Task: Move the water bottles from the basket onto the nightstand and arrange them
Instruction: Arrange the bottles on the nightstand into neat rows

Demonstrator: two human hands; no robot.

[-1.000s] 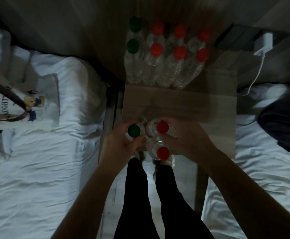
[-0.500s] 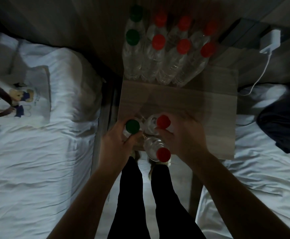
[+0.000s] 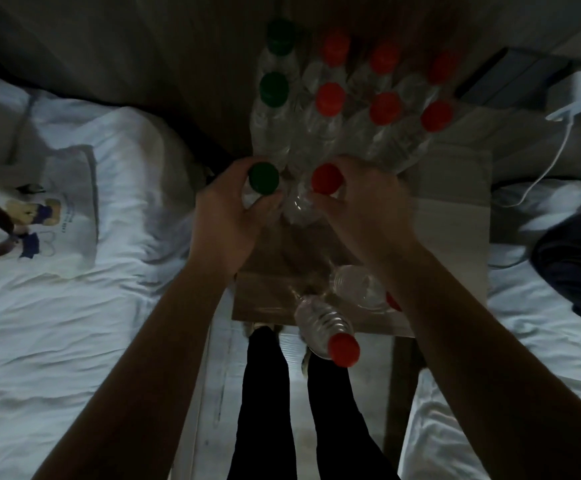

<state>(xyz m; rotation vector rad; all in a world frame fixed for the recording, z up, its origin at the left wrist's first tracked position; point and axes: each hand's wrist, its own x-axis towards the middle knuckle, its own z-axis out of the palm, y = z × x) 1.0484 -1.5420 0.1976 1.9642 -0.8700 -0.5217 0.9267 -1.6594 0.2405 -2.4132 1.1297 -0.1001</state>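
Head view: I read the left hand (image 3: 228, 211) with its fingers wrapped around the neck of the green-capped bottle (image 3: 263, 178), and the right hand (image 3: 361, 206) with its fingertips pinched on the red-capped bottle (image 3: 326, 179) just below the cap. Both bottles stand upright on the nightstand (image 3: 455, 216), just in front of the back block of bottles (image 3: 351, 109), which already stands in two rows against the wall. I judge the main risk to be a knock-on fall: the block is packed tight, and a push that is too firm or off-line could tip a neighbour. Behind my right wrist a loose red-capped bottle (image 3: 330, 327) leans out over the front edge of the nightstand, and another bottle (image 3: 361, 285) stands just beside it, half hidden by my forearm. A backward sweep of that arm could send either one to the floor. The basket is not clearly visible; I cannot tell whether more bottles remain in it
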